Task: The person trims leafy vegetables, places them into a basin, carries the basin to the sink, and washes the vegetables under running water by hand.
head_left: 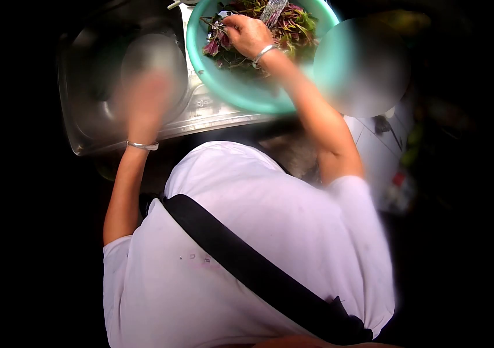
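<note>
A large mint-green basin (241, 103) holds red-and-green leafy vegetables (302, 26). My right hand (250, 37) is over the left part of the leaves, its fingers pinched together on some of the leafy vegetables. What looks like a stream of water (273, 10) falls into the basin just beyond this hand. My left hand (148, 95) reaches over the metal sink (81, 113) at the left. A blur covers its fingers, so their position and anything in them are hidden. Each wrist wears a silver bangle.
The sink's metal rim (218, 113) runs beneath the basin's near side. A blurred round pale shape (365, 66) lies right of the basin. White tiles (368, 139) show lower right. A black strap (229, 249) crosses my white shirt. The outer view is dark.
</note>
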Available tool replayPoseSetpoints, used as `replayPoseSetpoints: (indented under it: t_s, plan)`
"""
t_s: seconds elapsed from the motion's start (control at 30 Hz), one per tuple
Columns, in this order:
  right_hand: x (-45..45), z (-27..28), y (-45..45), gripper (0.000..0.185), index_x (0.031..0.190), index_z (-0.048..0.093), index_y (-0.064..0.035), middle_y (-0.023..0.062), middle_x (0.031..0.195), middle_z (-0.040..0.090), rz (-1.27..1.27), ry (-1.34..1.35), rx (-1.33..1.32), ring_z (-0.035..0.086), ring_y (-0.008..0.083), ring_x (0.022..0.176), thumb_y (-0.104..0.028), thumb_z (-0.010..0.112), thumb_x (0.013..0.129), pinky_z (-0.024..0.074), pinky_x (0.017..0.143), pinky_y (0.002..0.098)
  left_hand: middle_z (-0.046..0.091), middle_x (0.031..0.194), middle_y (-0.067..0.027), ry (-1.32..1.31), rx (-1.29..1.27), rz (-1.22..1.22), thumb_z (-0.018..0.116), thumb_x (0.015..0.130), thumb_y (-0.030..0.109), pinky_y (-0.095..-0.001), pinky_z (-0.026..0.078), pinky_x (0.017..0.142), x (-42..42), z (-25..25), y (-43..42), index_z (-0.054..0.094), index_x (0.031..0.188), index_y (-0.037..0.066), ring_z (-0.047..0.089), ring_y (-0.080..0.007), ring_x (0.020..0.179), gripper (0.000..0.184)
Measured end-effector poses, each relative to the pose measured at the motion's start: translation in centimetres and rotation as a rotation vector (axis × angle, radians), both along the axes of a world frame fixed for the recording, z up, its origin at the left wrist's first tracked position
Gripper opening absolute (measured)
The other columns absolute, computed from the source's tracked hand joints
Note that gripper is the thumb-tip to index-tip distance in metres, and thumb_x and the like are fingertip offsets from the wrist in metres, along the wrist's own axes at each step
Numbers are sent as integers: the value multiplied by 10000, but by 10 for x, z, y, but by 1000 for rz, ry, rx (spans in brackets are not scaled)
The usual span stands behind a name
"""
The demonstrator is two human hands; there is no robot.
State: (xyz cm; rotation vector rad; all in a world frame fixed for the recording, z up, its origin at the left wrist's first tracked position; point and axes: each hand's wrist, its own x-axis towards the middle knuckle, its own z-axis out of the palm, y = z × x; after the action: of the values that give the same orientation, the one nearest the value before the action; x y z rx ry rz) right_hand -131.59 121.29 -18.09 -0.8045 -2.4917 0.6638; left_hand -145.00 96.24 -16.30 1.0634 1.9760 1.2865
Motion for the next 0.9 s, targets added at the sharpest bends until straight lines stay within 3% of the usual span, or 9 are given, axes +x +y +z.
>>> replayPoseSetpoints:
  t_s: [0.07, 0.17, 0.37, 0.47, 0.57, 0.7, 0.73, 0.9]
  plan:
    - [-26, -14, -3, 253, 996, 627, -134, 132, 963, 625, -44, -129, -66, 584, 323, 893, -259, 561, 786, 457, 802, 415, 592, 947, -36, -67, 28, 5, 489, 887, 98, -184, 425, 689, 3, 5, 2, 512, 1125, 17, 514, -47, 786, 252]
    - [-36, -26, -6, 242, 987, 630, -121, 141, 968, 617, -74, -276, -48, 578, 313, 930, -219, 548, 782, 450, 828, 416, 593, 954, -38, -251, -5, 32, 493, 884, 89, -193, 432, 699, 19, 40, 11, 521, 1113, 17, 516, -52, 795, 241]
    - [-12, -10, 1, 208, 914, 664, -119, 165, 926, 606, 48, -68, -206, 574, 336, 886, -147, 517, 770, 458, 808, 410, 593, 958, -30, -268, -8, 22, 491, 885, 88, -198, 436, 705, 5, 50, 24, 533, 1095, 17, 539, -66, 845, 225]
    - [-3, -19, 2, 227, 939, 668, -148, 163, 900, 598, 72, -112, -179, 570, 336, 880, -134, 509, 778, 462, 796, 406, 598, 946, -16, -267, -6, -24, 501, 876, 84, -203, 440, 700, 5, 43, 45, 546, 1074, 21, 552, -74, 837, 213]
    - [0, -19, -1, 231, 944, 674, -198, 150, 936, 577, 30, -161, -122, 569, 329, 882, -152, 523, 775, 466, 790, 408, 606, 921, -10, -182, -28, -32, 509, 865, 75, -202, 439, 686, 10, 33, 66, 564, 1040, 14, 557, -73, 806, 193]
    - [0, -17, -14, 176, 875, 690, -211, 122, 924, 549, -60, -144, -13, 554, 293, 923, -173, 568, 754, 466, 795, 392, 632, 887, -53, 152, -94, -47, 561, 824, 129, -252, 450, 654, 11, 17, 95, 579, 1015, 24, 566, -100, 725, 219]
    - [-1, -24, -13, 172, 874, 691, -203, 118, 927, 546, -51, -107, 13, 549, 288, 935, -176, 572, 752, 466, 795, 391, 622, 869, -87, 232, -118, -32, 582, 807, 164, -306, 460, 660, 11, 11, 103, 585, 1018, 48, 582, -170, 720, 241]
    - [-5, -19, -12, 205, 908, 684, -155, 138, 977, 576, 18, -276, -23, 567, 292, 942, -189, 563, 747, 471, 794, 395, 567, 810, -133, 621, -233, -87, 585, 806, 213, -373, 466, 690, 15, 3, 135, 613, 989, 85, 584, -288, 787, 224]
